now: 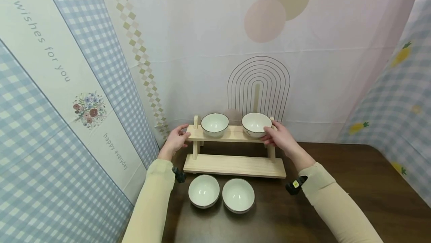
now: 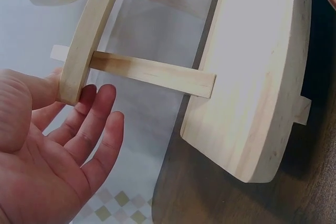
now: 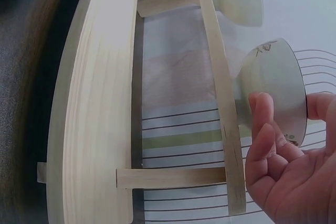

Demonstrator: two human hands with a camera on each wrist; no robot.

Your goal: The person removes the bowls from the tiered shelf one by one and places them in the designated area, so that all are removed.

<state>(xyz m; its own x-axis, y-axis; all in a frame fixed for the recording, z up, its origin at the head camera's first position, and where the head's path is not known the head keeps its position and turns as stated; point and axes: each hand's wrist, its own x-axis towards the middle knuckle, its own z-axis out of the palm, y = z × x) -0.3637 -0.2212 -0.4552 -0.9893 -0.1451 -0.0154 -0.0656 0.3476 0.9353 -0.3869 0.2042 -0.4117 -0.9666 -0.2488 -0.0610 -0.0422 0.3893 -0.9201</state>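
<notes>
A two-tier wooden shelf rack (image 1: 235, 164) stands against the back, with two white bowls on its upper board. My left hand (image 1: 176, 139) grips the left end of that upper board, thumb on one face and fingers at the other, as the left wrist view shows. At the other end, my right hand (image 1: 279, 136) holds the right bowl (image 1: 256, 122), thumb at the rim and fingers bent against its side. This bowl (image 3: 278, 87) has a dark rim and a small printed pattern. The left bowl (image 1: 214, 123) rests on the board, untouched by either hand.
Two more white bowls, a left one (image 1: 204, 191) and a right one (image 1: 238, 196), sit side by side on the dark wooden table (image 1: 269, 220) before the rack. A printed cloth (image 1: 202, 48) hangs behind, with checked cloth (image 1: 20, 123) at the left.
</notes>
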